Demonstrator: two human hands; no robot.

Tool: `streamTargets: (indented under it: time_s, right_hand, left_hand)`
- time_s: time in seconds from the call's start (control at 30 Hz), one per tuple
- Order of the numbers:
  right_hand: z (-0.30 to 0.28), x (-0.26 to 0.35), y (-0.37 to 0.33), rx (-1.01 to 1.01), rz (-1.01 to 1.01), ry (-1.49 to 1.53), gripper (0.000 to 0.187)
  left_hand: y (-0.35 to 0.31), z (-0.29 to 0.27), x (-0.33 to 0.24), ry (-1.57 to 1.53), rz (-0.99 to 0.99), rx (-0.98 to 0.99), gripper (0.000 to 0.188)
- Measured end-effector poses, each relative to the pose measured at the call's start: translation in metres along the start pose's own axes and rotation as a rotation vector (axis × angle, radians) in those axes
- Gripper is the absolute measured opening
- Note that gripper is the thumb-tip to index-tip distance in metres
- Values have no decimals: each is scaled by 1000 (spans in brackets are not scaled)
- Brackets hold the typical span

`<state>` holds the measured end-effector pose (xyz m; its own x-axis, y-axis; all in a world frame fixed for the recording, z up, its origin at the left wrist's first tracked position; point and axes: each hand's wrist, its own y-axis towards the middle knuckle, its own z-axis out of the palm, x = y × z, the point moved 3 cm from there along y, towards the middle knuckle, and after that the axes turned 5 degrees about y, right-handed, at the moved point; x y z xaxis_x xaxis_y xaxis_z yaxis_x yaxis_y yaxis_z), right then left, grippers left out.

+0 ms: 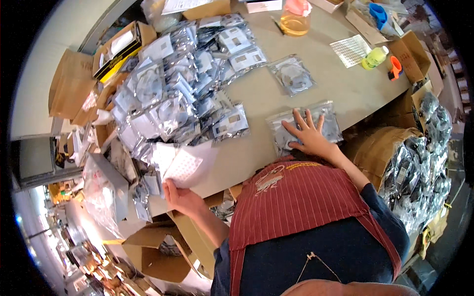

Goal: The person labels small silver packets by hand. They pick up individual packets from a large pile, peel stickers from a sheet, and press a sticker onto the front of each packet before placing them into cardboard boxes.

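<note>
My left hand [181, 198] pinches the lower edge of a white sheet [183, 166] with rows of small pinkish marks, perhaps stickers. The sheet is raised at the table's near left edge, in front of the bag pile. With fingers spread, my right hand [313, 137] lies flat on a clear plastic bag [330, 114] near the table's front edge. The bag's contents are mostly hidden under the hand. Just beyond it lies another clear bag [292, 75] with a coiled pale item inside. A big heap of similar filled bags [170, 93] covers the table's left side.
At the back stands a jar of amber liquid [295, 22]. A label sheet [349, 50], a yellow-green bottle [375, 57] and an orange tape dispenser [395, 68] lie at the right. A carton of bagged black items [380, 153] stands beside the table; an opened carton [153, 251] sits below left.
</note>
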<state>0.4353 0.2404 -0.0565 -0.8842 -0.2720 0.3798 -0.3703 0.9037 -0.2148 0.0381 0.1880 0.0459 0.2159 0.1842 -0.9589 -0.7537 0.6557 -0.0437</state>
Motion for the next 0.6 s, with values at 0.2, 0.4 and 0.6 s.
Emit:
streamTargets:
  time_s: [0.2,0.4,0.6]
  right_hand:
    - [-11,64,79,-236,-250,-2,74]
    - [46,136,152,-249,-364,-299,61]
    - [-14,153,104,188,-368,172,44]
  left_hand:
    - [1,32,-31,-79,93,109,8]
    - [12,-21,-45,-57,177,-33,10]
    - [-4,-60,-64,8,184,-254,17]
